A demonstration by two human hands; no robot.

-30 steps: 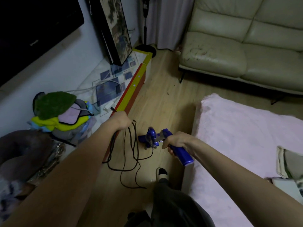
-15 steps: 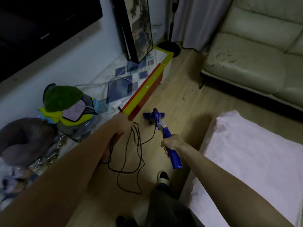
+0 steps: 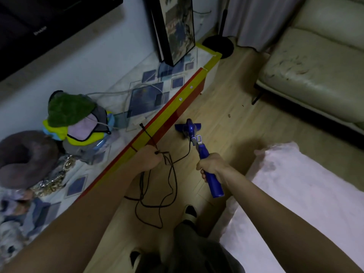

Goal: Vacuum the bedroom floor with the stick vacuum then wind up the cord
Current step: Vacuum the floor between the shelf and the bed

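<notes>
vacuuming step, i judge: right hand [image 3: 211, 168] grips the blue stick vacuum [image 3: 199, 149], left hand [image 3: 150, 159] holds gathered black cord [image 3: 169, 186]; next, push toward uncovered floor.

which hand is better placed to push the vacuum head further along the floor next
Right. The right hand grips the blue stick vacuum, head on the wood floor. The left hand holds the black cord loops.
</notes>
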